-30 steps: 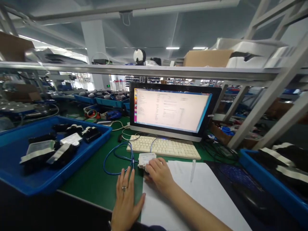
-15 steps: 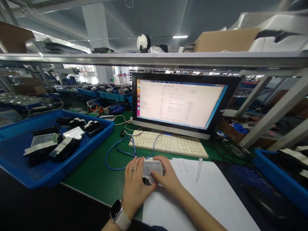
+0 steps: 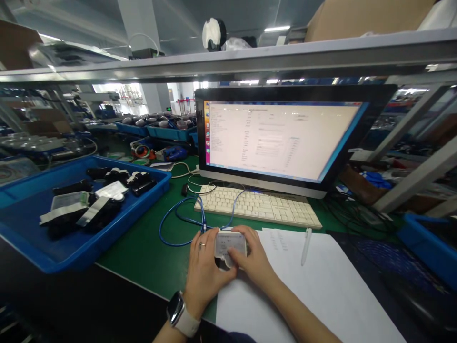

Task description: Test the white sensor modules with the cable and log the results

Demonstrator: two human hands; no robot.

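Observation:
Between my two hands is a small, flat, whitish device (image 3: 222, 244) with printed markings on its face and a dark patch near its lower left. My left hand (image 3: 206, 271) grips its left side, thumb underneath; a ring and a watch (image 3: 176, 308) are on that arm. On the other side, my right hand (image 3: 255, 259) holds the right edge, its thumb pressed on the printed face. A blue cable (image 3: 167, 238) loops on the bench by the device's far edge; whether it is plugged in is hidden. White paper sheets (image 3: 300, 295) lie beneath my right forearm.
A monitor (image 3: 264, 178) stands behind a cream keyboard (image 3: 257, 207). At left, a blue tray (image 3: 21, 224) holds several black and white parts. A white pen (image 3: 306, 247) rests on the paper. Another blue bin (image 3: 424, 247) is at right. A shelf (image 3: 228, 66) crosses overhead.
The head view has shifted, so the monitor looks larger and the shelf higher. Both hands keep hold of the device, with little change in their grip.

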